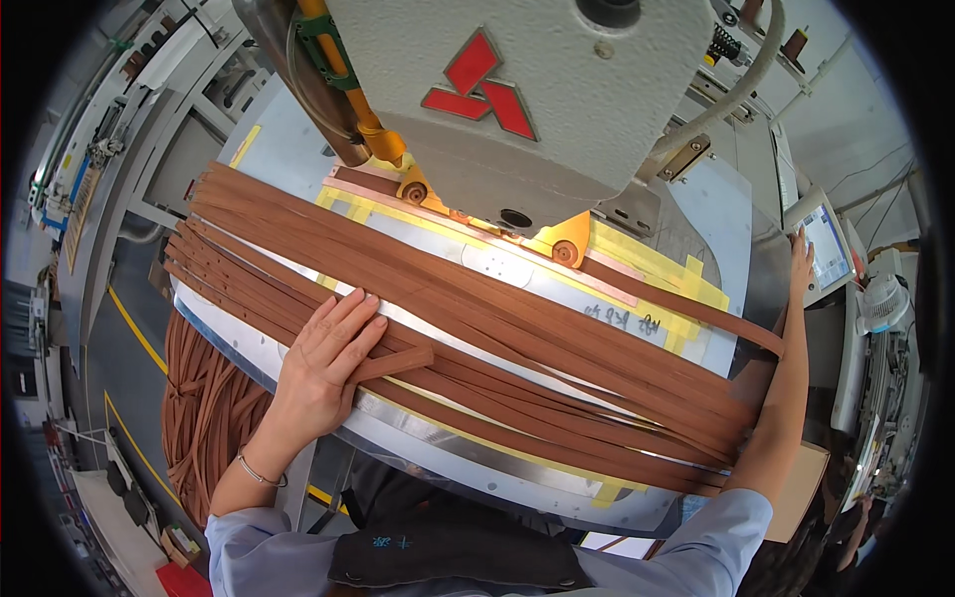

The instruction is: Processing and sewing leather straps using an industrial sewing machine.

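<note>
Nearest, the left hand [328, 348] lies flat with fingers together on a short brown strip [393, 364], pressing it against the long brown leather strips [517, 338] that stretch left to right across the metal table [438, 453]. More strips hang in a bundle [204, 418] off the table's left edge. Farther right, the right hand [799, 264] reaches up, fingertips touching a small screen [826, 249]; it grips nothing. At the far side stands the grey sewing machine head [527, 99] over yellow tape [647, 264].

Grey workshop floor [129, 368] (yellow lines), metal racks [119, 109], bright daylight
</note>
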Tool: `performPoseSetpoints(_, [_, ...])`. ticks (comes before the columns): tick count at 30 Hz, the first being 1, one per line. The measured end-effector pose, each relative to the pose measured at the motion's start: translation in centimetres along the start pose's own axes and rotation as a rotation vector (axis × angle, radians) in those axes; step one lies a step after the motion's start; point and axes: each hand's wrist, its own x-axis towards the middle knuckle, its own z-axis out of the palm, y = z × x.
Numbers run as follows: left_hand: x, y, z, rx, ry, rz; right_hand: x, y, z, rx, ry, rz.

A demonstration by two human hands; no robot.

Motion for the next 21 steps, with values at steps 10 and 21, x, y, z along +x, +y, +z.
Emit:
performPoseSetpoints(10, [0.1,0.0,-0.1,0.023,0.029,0.013,0.0,0.2,-0.7,-0.029,-0.061,-0.004])
performPoseSetpoints(21, [0.2,-0.1,0.0,0.027,0.044,0.015,-0.1,0.5,-1.9,0.028,-0.069,0.014])
